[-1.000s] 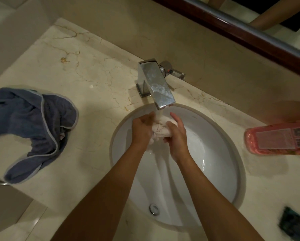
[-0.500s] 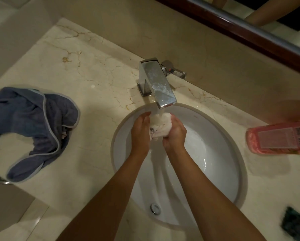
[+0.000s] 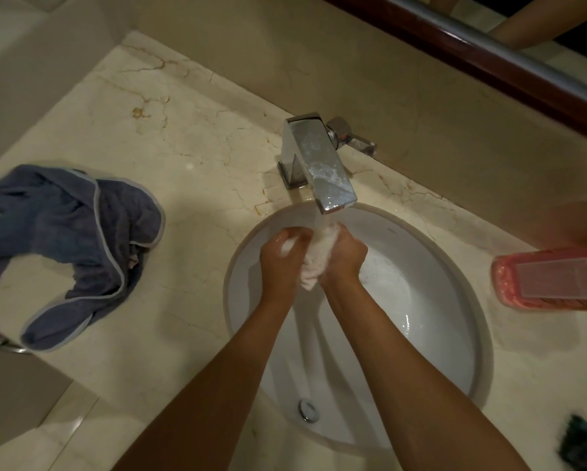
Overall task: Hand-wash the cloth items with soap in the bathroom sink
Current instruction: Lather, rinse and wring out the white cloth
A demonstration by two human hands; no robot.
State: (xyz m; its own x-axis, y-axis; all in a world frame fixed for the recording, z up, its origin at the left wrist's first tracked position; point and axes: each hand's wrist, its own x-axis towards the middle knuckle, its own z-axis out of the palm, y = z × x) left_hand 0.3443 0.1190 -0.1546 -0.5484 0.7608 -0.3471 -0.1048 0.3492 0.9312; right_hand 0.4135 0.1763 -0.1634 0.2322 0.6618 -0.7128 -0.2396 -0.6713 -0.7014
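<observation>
A small white cloth (image 3: pixel 314 266) is bunched between my two hands over the white oval sink (image 3: pixel 431 338), right under the chrome faucet (image 3: pixel 322 168). Water runs from the spout onto the cloth. My left hand (image 3: pixel 280 263) grips the cloth from the left, with a bit of foam or cloth showing at the knuckles. From the right, my right hand (image 3: pixel 344 256) squeezes it with curled fingers. A lower end of the cloth hangs out between my wrists. A blue-grey towel (image 3: pixel 71 246) lies crumpled on the counter at the left.
A pink bottle (image 3: pixel 553 278) lies on its side on the marble counter (image 3: pixel 183 147) at the right. A dark object (image 3: pixel 584 443) sits at the lower right corner. The sink drain (image 3: pixel 308 410) is near the front. A mirror frame (image 3: pixel 489 52) runs along the back wall.
My hands have pressed closer together around the white cloth and shifted slightly under the spout. The cloth is squeezed tighter, with its end now hanging down between my wrists.
</observation>
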